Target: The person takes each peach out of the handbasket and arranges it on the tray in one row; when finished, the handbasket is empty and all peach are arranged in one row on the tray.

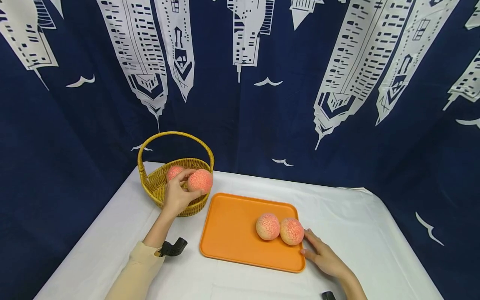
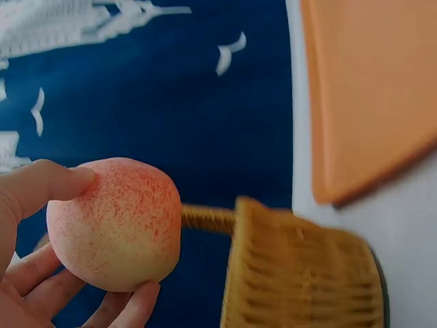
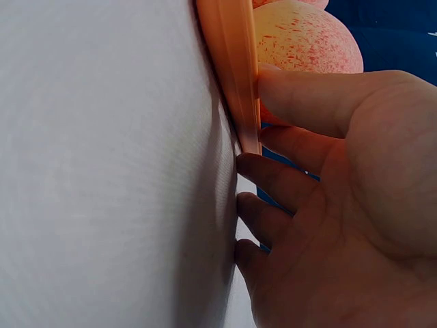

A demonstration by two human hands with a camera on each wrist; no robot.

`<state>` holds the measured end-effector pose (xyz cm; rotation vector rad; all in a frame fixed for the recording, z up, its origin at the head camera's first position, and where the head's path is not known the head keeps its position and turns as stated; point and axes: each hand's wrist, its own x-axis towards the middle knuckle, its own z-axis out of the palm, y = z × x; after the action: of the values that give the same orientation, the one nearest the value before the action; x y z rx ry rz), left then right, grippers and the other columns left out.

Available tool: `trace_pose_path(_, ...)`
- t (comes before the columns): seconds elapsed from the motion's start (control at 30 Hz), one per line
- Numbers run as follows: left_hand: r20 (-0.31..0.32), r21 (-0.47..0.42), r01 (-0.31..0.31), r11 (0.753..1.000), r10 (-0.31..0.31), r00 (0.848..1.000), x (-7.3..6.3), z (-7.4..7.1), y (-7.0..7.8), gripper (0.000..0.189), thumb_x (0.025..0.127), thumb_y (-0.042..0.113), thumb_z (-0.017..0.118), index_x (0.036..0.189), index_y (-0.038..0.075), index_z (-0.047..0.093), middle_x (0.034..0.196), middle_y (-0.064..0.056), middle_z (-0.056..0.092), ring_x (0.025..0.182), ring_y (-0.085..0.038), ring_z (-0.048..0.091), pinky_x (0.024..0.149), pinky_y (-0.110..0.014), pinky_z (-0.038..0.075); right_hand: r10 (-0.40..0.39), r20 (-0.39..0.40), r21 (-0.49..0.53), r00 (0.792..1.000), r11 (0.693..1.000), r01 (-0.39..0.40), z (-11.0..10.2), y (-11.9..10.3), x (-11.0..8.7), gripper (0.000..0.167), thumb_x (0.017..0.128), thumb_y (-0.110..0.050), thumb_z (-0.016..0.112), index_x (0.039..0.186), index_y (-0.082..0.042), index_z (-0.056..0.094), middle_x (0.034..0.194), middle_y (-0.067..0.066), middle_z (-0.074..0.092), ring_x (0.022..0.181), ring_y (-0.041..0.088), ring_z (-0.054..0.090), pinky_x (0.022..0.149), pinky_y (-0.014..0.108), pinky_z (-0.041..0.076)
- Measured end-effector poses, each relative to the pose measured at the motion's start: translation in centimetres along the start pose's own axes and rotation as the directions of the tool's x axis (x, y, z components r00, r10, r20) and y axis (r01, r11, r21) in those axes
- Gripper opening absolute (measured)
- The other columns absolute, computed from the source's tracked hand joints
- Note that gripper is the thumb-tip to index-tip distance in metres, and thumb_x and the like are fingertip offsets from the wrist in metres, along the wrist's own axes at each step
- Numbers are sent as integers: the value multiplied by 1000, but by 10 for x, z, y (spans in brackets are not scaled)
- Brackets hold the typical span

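My left hand (image 1: 178,196) holds a pink-and-yellow peach (image 1: 200,181) between thumb and fingers, over the yellow wicker basket (image 1: 198,207). The left wrist view shows the held peach (image 2: 123,229) close up, with the basket (image 2: 307,273) beside it. Inside the basket is another peach (image 1: 174,171), partly hidden behind the hand. On the orange tray (image 1: 232,237) two more peaches sit side by side, a left peach (image 1: 268,226) and a right peach (image 1: 292,231). My right hand (image 1: 325,257) rests at the tray's right edge, its thumb at the rim (image 3: 239,82), and grips no peach.
A white cloth (image 1: 337,216) covers the table under the basket and tray. Behind it hangs a dark blue curtain (image 1: 262,121) with white building prints. The basket's tall arched handle (image 1: 176,133) rises behind my left hand.
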<state>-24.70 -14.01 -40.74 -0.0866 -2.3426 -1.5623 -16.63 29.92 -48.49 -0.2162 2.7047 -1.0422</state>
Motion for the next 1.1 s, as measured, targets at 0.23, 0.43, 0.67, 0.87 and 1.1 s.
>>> trace_pose_path(0.23,135,-121,10,993,6,991,-15,22,8,65,65,-4,84,125,7,63,118,-19,60,90,-25,61,63,-19,52,17,3,1,1000,1000,-17,-1,-1,1,72,93,-31,63,150,1,33,157,29,19,145,49,13,112,69,12)
trace_pose_path(0.43,174,-89,11,996,4,985,-27,48,1,60,64,-4,85,119,9,66,113,-16,63,91,-25,60,67,-21,52,7,2,-2,1000,1000,-7,0,1,0,72,93,-31,63,150,2,33,157,30,19,145,49,14,112,69,13)
trace_pose_path(0.67,203,-79,-65,995,80,976,-41,74,-6,58,61,0,87,115,11,68,109,-10,66,100,-24,57,77,-34,51,9,0,-8,1000,1000,-10,1,2,0,71,94,-31,63,150,2,34,156,30,20,145,49,14,112,68,13)
trace_pose_path(0.87,251,-48,-74,996,84,964,-50,92,-11,59,62,3,88,117,10,67,110,-10,66,95,-22,60,80,-35,52,-10,-4,-10,1000,1000,10,1,3,0,69,94,-29,63,149,1,35,156,29,22,144,50,15,112,68,13)
trace_pose_path(1.1,301,-48,-95,994,105,948,-58,109,-16,60,62,3,87,118,5,65,111,-13,66,94,-24,62,76,-30,54,1,-3,-17,1000,1000,-1,1,2,0,71,93,-31,63,149,1,34,156,29,21,145,49,15,112,68,14)
